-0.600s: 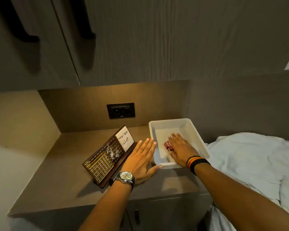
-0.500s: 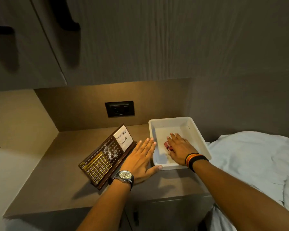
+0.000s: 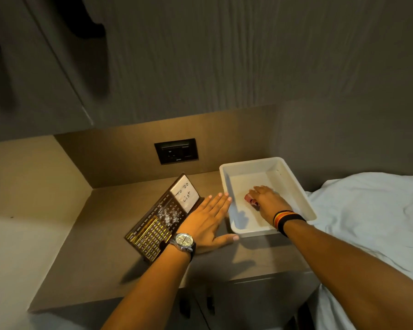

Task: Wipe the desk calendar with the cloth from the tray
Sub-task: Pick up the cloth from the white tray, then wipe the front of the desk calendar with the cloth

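Observation:
A dark brown desk calendar [image 3: 153, 232] with gold lettering leans tilted on the desk, and a white "To Do List" note sits at its top end. Right of it stands a white tray [image 3: 305, 206]. My left hand [image 3: 208, 222] lies flat on the desk between calendar and tray, palm down, holding nothing. My right hand [image 3: 268, 202] is inside the tray, fingers curled down over a small reddish cloth [image 3: 249, 198]. Only the cloth's left end shows from under the fingers.
A black wall socket [image 3: 176, 151] sits in the back panel behind the calendar. Overhead cabinets [image 3: 200, 55] with dark handles hang low above the desk. A white bed sheet [image 3: 367, 210] lies right of the tray. A side wall closes the desk's left.
My right hand's fingers have drawn together over the cloth in the tray. My left hand stays flat on the desk. The view has shifted slightly.

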### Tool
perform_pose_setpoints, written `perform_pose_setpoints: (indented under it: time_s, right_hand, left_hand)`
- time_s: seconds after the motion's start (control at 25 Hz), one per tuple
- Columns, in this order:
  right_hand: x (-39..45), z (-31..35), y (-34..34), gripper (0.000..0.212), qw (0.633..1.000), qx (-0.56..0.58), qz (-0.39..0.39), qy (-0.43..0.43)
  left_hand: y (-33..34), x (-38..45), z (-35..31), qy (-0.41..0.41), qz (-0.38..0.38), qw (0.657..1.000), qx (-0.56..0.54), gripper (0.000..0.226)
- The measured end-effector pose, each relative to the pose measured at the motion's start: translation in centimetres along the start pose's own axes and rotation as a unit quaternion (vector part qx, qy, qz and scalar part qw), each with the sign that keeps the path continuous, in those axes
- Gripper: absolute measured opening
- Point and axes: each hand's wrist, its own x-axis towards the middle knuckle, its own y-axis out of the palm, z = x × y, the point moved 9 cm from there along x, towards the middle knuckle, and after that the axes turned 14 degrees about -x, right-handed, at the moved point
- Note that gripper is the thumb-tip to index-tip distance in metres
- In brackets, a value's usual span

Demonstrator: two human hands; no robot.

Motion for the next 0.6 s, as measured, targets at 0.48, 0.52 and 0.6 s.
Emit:
perform_pose_setpoints:
  time_s: [0.48,0.52,0.6]
  right_hand:
    - [-1.8,17.9,-10.7,0.067,0.919,0.327,-0.2,0.087]
    - [-2.0,19.3,-10.3,0.068,0.914,0.34,-0.199,0.098]
    - [-2.4,21.1,-9.4,0.067,0.902,0.362,-0.202,0.122]
  left_hand:
    - [-10.4,-14.4,11.6,-0.039,0.041,0.998,0.035,0.143]
    - [-9.9,-14.8,12.0,-0.042,0.053,0.998,0.014,0.148]
    - [-8.8,-15.1,12.3,-0.035,0.075,0.996,-0.012,0.155]
